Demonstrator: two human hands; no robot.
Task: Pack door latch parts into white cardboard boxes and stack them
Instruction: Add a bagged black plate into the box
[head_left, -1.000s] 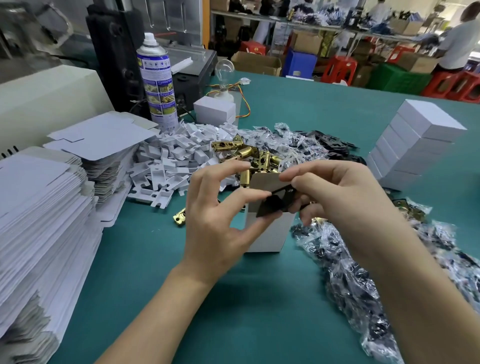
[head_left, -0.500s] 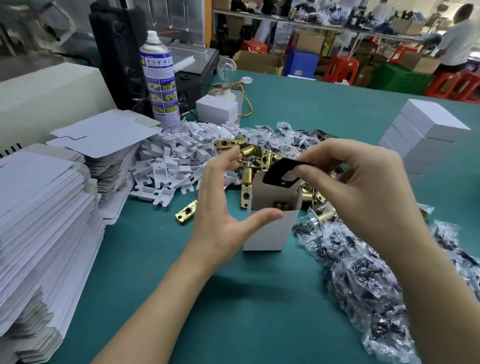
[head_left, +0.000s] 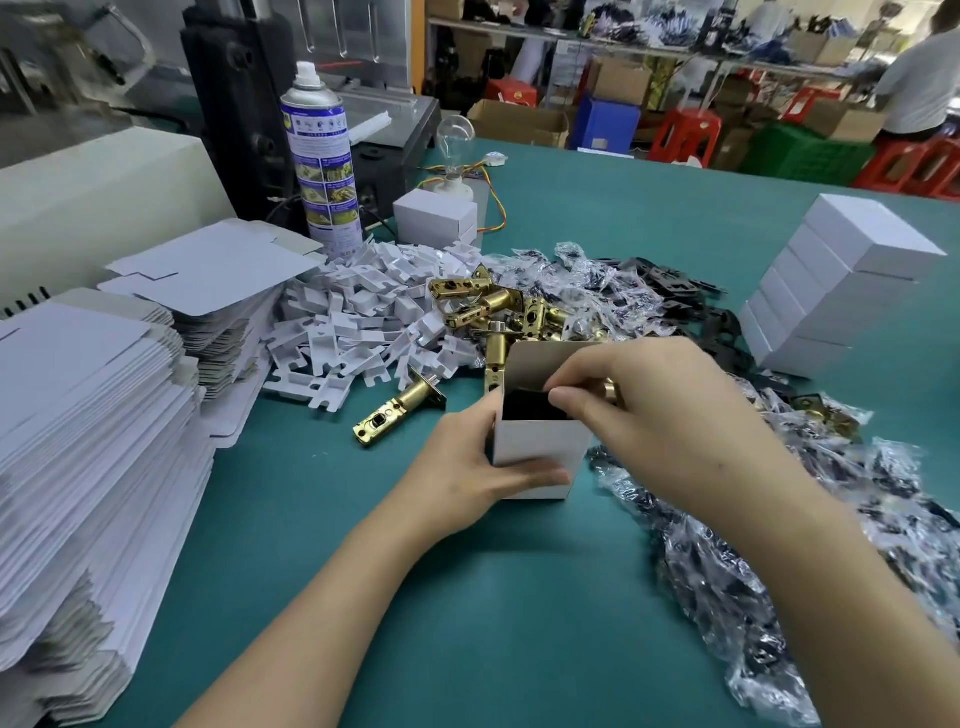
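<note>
A small white cardboard box (head_left: 537, 448) stands open-topped on the green table, its rear flap raised. My left hand (head_left: 467, 467) grips the box at its left side, thumb across the front. My right hand (head_left: 649, 410) reaches over the top, its fingers pinching a black plate (head_left: 524, 405) that lies in the box mouth. Behind the box lies a pile of brass latches (head_left: 493, 306); one loose latch (head_left: 397, 408) rests to the left. A stack of closed white boxes (head_left: 836, 283) stands at the right.
Flat box blanks (head_left: 78, 415) are stacked at the left, with white plastic inserts (head_left: 358, 317) heaped beside them. Bagged black parts (head_left: 779, 545) spread along the right. A spray can (head_left: 322, 161), a lone white box (head_left: 434, 218) and a light bulb (head_left: 454, 137) stand at the back.
My right hand has come down with the black plate from above the box into its mouth. My left hand has closed on the box's left side.
</note>
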